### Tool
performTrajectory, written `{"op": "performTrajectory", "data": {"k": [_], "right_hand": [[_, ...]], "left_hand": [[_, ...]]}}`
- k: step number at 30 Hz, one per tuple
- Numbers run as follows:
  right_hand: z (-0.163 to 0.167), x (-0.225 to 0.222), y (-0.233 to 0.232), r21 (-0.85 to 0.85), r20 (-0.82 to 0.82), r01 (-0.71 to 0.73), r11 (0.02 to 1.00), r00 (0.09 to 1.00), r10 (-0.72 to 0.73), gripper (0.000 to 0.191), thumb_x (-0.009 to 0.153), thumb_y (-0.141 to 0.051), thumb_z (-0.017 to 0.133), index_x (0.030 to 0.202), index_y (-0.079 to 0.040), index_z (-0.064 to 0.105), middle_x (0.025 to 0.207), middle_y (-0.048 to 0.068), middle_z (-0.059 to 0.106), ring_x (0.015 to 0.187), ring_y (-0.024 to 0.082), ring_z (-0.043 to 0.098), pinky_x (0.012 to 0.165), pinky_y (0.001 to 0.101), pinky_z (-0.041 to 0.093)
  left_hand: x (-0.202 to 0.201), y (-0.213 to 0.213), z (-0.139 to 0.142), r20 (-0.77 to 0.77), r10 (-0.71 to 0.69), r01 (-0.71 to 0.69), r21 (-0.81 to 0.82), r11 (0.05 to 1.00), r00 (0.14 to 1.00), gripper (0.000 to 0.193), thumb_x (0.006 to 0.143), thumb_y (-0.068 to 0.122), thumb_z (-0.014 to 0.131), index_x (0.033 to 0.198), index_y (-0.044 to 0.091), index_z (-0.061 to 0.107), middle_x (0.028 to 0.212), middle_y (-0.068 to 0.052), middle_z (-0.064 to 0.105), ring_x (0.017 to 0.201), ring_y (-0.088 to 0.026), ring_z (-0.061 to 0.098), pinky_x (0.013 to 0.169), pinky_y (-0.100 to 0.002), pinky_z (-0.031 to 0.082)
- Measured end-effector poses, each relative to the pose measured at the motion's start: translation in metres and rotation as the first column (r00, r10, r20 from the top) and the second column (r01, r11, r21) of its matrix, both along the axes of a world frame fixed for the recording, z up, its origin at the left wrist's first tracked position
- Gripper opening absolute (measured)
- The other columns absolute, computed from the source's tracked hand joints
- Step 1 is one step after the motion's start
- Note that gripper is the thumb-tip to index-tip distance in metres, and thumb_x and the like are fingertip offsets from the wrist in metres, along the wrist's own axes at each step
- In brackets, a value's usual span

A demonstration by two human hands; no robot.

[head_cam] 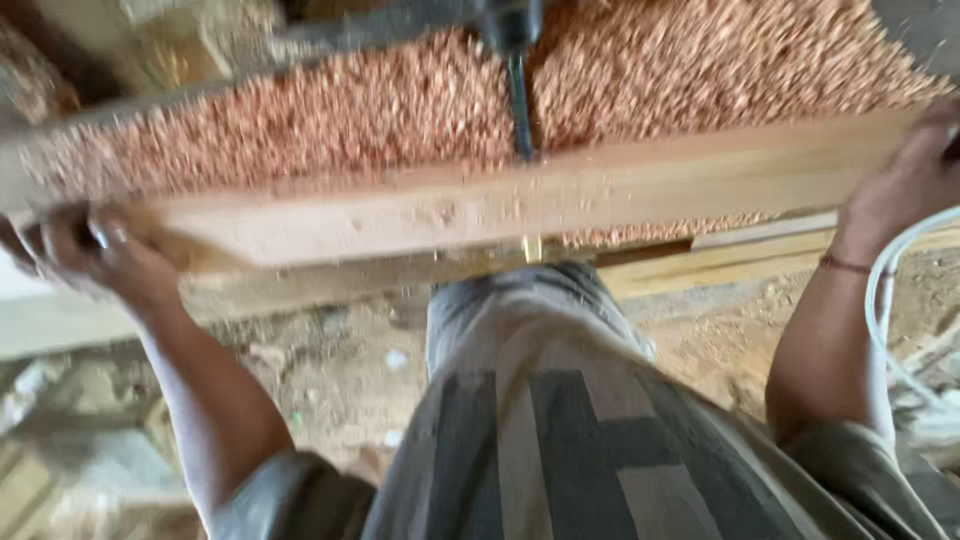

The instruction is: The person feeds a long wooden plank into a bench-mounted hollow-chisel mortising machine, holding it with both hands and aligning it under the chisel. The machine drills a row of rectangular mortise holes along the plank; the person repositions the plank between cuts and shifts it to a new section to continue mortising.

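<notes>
Head view blurred: hands (100,250) seemingly grip plank (520,195).

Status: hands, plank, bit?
Left hand, right hand grip plank ends. Bit meets plank's far edge. Shavings piled behind.

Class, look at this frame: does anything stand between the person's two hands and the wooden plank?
Nothing visible does. The left hand grips the wooden plank at one end, the right hand rests on the other.
</notes>
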State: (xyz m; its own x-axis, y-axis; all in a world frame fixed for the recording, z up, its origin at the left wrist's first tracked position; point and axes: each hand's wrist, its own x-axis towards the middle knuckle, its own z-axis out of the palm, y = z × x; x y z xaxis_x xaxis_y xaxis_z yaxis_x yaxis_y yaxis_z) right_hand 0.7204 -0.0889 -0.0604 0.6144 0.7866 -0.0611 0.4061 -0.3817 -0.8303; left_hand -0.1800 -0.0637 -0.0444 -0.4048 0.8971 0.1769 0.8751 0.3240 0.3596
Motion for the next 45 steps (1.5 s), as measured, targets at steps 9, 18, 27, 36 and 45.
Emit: {"op": "performTrajectory", "data": {"k": [9,18,27,36,45], "right_hand": [[0.020,-0.038,-0.031,0.077,0.078,0.105,0.991,0.991,-0.111,0.009,0.108,0.007,0.062,0.107,0.003,0.070,0.101,0.006,0.068,0.092,0.014,0.060,0.086,0.0307,0.051],[0.028,-0.053,-0.015,0.059,0.088,0.072,0.996,0.993,-0.077,0.011,0.111,0.000,0.059,0.103,0.003,0.065,0.098,0.005,0.062,0.090,0.016,0.054,0.086,0.0333,0.048],[0.023,-0.048,-0.015,0.051,0.003,0.080,0.995,0.997,-0.081,0.011,0.114,-0.004,0.056,0.106,-0.001,0.063,0.106,0.005,0.063,0.099,0.017,0.059,0.092,0.0347,0.055],[0.005,-0.025,-0.033,0.061,0.074,-0.077,0.995,0.995,0.072,0.018,0.120,-0.005,0.047,0.111,0.002,0.061,0.110,0.006,0.063,0.103,0.016,0.057,0.098,0.0323,0.052],[0.000,-0.022,-0.027,0.113,-0.014,-0.059,0.992,0.998,0.061,0.019,0.116,-0.001,0.043,0.107,0.001,0.059,0.108,0.005,0.059,0.100,0.016,0.054,0.093,0.0324,0.052]], "left_hand": [[0.003,-0.013,0.008,0.119,-0.063,0.057,0.057,0.997,0.991,0.029,0.095,0.027,0.060,0.094,-0.001,0.068,0.102,-0.011,0.057,0.090,-0.024,0.062,0.075,-0.037,0.056],[0.001,-0.011,0.007,0.478,0.048,-0.072,0.032,0.997,0.877,0.016,0.096,0.008,0.059,0.105,-0.004,0.065,0.105,-0.009,0.058,0.091,-0.021,0.062,0.080,-0.037,0.053],[-0.003,-0.010,0.005,0.391,0.064,-0.076,0.016,0.997,0.918,0.020,0.095,0.018,0.063,0.102,-0.001,0.066,0.099,-0.008,0.060,0.091,-0.020,0.060,0.080,-0.035,0.051],[0.006,-0.006,0.017,0.229,0.018,-0.027,0.033,0.999,0.973,0.013,0.090,0.011,0.063,0.096,-0.001,0.065,0.106,-0.008,0.053,0.101,-0.025,0.058,0.082,-0.038,0.056],[0.004,-0.005,0.013,0.437,0.144,-0.164,0.009,0.986,0.888,0.020,0.085,0.014,0.061,0.098,-0.001,0.065,0.108,-0.008,0.054,0.103,-0.025,0.056,0.090,-0.042,0.053]]}}
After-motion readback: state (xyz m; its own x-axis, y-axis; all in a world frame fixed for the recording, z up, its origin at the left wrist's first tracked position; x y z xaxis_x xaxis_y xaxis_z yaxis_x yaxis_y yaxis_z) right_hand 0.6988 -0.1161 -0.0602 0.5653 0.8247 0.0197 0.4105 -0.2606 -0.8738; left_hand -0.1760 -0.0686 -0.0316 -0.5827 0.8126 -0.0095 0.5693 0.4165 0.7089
